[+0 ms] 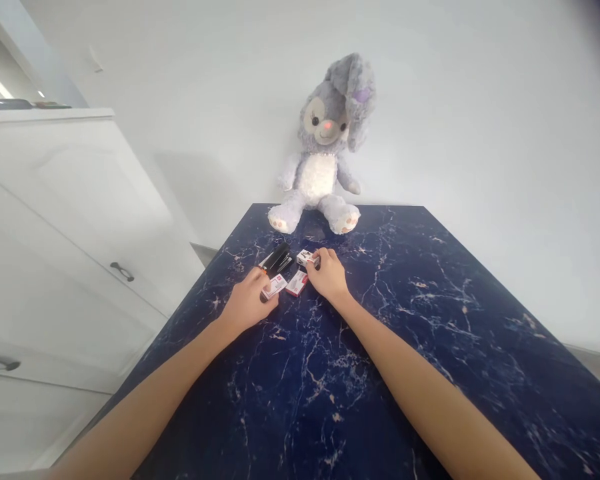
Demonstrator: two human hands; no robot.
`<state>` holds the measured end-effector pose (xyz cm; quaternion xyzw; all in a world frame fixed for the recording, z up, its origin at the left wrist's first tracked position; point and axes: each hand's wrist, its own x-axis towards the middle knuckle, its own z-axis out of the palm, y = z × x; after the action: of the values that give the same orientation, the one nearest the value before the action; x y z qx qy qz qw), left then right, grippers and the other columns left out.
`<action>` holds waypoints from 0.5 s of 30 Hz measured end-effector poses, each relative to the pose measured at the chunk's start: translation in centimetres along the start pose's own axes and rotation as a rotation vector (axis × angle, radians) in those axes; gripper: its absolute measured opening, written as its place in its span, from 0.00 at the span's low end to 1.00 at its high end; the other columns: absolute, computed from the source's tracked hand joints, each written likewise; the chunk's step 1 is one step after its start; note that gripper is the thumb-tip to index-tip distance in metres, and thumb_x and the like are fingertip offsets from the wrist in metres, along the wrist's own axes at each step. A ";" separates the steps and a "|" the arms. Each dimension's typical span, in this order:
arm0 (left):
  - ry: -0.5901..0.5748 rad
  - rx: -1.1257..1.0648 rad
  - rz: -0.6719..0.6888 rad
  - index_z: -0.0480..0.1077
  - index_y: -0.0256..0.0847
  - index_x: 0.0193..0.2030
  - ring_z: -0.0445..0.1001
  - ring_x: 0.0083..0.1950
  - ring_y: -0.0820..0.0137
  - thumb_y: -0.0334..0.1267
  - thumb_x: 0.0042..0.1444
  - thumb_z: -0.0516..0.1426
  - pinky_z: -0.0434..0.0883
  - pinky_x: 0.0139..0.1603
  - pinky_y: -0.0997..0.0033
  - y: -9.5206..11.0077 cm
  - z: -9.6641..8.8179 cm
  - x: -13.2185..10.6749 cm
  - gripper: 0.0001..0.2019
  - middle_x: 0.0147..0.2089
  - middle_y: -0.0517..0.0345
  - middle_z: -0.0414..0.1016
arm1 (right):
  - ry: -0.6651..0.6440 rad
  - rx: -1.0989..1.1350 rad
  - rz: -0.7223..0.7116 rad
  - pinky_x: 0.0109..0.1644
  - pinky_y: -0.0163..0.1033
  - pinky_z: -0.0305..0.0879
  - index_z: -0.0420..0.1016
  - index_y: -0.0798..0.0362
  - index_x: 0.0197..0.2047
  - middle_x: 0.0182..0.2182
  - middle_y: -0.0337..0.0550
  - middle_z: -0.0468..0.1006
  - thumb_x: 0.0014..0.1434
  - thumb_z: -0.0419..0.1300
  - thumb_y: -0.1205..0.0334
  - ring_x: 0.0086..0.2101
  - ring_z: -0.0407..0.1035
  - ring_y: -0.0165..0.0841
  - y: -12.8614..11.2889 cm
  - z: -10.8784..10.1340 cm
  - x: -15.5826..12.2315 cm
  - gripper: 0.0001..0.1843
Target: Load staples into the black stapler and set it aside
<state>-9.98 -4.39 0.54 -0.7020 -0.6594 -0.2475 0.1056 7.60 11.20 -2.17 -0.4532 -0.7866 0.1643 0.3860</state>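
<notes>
My left hand (pixel 250 301) is closed round the near end of a small white box with red print (pixel 276 285), thumb in front and fingers behind. My right hand (pixel 329 275) pinches the right end of another small white box (pixel 305 257), which has a black picture on it. Between the two hands a flat red-and-white box (pixel 297 283) lies on the table. Just behind the left hand is a black stapler (pixel 279 257), partly covered by the fingers. A bit of orange shows beside it, too small to name.
All of this lies on a dark blue marble-patterned table (pixel 300 400). At its far edge a grey plush rabbit (pixel 320 175) sits against the white wall (pixel 455 107). To the left stands a white cabinet (pixel 70 220) with dark handles.
</notes>
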 end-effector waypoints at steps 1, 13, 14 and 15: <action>-0.024 0.026 0.012 0.66 0.43 0.32 0.72 0.39 0.64 0.40 0.58 0.59 0.71 0.41 0.62 0.1 0.0 0.0 0.07 0.41 0.53 0.69 | 0.004 0.011 -0.006 0.47 0.42 0.65 0.71 0.51 0.44 0.43 0.47 0.73 0.61 0.56 0.62 0.40 0.70 0.39 0.1 0.0 0.1 0.08; -0.164 -0.274 -0.075 0.74 0.41 0.48 0.77 0.44 0.58 0.43 0.56 0.59 0.72 0.48 0.57 -3.0 2.0 5.7 0.14 0.44 0.52 0.79 | -0.142 -0.112 -0.227 0.56 0.45 0.62 0.72 0.56 0.53 0.46 0.54 0.75 0.62 0.54 0.67 0.47 0.67 0.45 -1.0 0.4 -0.4 0.16; -0.176 -0.290 -0.046 0.75 0.41 0.46 0.77 0.42 0.60 0.41 0.56 0.58 0.72 0.47 0.59 -2.7 1.9 5.7 0.12 0.41 0.53 0.79 | -0.139 -0.109 -0.213 0.55 0.45 0.63 0.71 0.56 0.52 0.45 0.54 0.75 0.61 0.55 0.67 0.47 0.67 0.44 -1.2 0.0 -0.8 0.16; -0.173 -0.296 -0.021 0.75 0.41 0.45 0.77 0.41 0.60 0.40 0.56 0.59 0.72 0.46 0.60 -2.2 1.6 5.4 0.11 0.41 0.54 0.80 | -0.142 -0.105 -0.206 0.55 0.45 0.63 0.71 0.56 0.51 0.44 0.53 0.75 0.60 0.55 0.67 0.46 0.67 0.44 -1.3 -0.7 -1.3 0.15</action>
<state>-11.80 1.36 1.41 -0.7215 -0.6298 -0.2817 -0.0588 7.76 9.33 -1.56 -0.3767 -0.8618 0.1142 0.3200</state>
